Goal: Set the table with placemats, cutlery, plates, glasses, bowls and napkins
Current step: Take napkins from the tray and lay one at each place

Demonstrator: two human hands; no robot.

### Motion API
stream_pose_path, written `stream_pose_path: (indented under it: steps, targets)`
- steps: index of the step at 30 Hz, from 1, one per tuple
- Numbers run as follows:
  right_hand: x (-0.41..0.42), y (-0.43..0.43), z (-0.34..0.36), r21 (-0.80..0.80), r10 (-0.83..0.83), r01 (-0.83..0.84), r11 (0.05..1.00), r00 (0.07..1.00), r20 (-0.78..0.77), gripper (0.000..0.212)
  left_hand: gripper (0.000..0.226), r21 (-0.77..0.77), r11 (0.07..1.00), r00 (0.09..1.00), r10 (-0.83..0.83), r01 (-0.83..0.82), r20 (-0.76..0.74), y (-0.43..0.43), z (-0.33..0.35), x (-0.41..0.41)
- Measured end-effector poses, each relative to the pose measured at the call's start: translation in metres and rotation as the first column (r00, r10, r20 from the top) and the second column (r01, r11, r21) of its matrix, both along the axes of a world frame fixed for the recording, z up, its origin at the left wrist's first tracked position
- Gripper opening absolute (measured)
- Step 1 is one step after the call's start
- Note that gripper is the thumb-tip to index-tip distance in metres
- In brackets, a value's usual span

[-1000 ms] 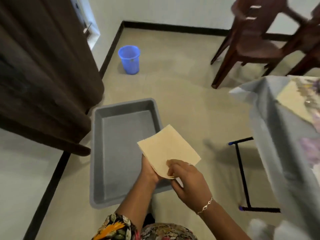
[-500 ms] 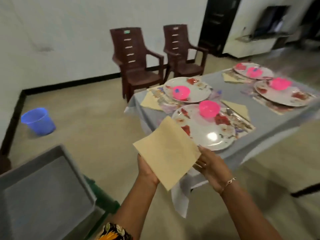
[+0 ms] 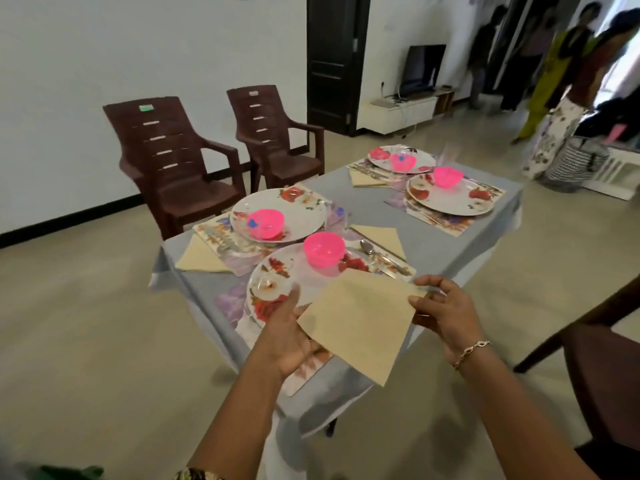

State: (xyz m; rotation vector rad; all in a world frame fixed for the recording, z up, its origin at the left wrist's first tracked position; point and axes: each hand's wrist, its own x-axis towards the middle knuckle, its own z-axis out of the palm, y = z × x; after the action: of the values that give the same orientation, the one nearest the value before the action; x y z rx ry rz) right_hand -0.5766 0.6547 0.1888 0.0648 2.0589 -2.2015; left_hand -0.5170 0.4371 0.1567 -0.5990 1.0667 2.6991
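I hold a beige square napkin (image 3: 360, 320) over the near corner of the table (image 3: 433, 247). My left hand (image 3: 287, 334) grips its left edge from below. My right hand (image 3: 443, 310) pinches its right corner. Under the napkin lies the nearest floral plate (image 3: 277, 289) on a floral placemat (image 3: 304, 372), with a pink bowl (image 3: 323, 249) on it and a spoon (image 3: 369, 249) to its right. Three more plates with pink bowls stand on placemats further back. Folded napkins (image 3: 201, 256) lie beside several settings.
Two brown plastic chairs (image 3: 173, 161) stand behind the table at the left. A dark chair (image 3: 595, 368) is at the right edge. People (image 3: 568, 91) stand at the back right near a TV stand (image 3: 398, 112). The grey cloth hangs over the table's edges.
My view swung from the grey tub on the floor to the table. Both hands carried the napkin over the nearest setting, and my right hand moved out to its right corner.
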Motion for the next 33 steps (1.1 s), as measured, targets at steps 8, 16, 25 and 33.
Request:
stream_pose_path:
  steps: [8, 16, 25, 33]
  targets:
    - [-0.104, 0.018, 0.0, 0.138, 0.037, -0.031, 0.99, 0.999, -0.036, 0.025, 0.033, -0.451, 0.892, 0.995, 0.061, -0.019, 0.079, 0.01, 0.008, -0.095]
    - [-0.173, 0.024, 0.005, 0.096, 0.001, 0.0, 0.995, 1.0, -0.014, 0.021, 0.057, -0.507, 0.84, 0.981, -0.151, 0.192, 0.122, 0.021, 0.001, -0.154]
    - [-0.229, 0.055, -0.001, 0.112, -0.05, 0.049, 0.992, 0.999, 0.002, 0.022, 0.019, -0.597, 0.801, 0.998, -0.058, 0.047, 0.001, 0.047, 0.001, -0.198]
    - [-0.299, 0.113, -0.002, 0.128, -0.015, 0.021, 0.992, 0.999, -0.051, 0.026, 0.024, -0.65, 0.759, 0.995, -0.056, -0.014, -0.087, 0.099, 0.011, -0.266]
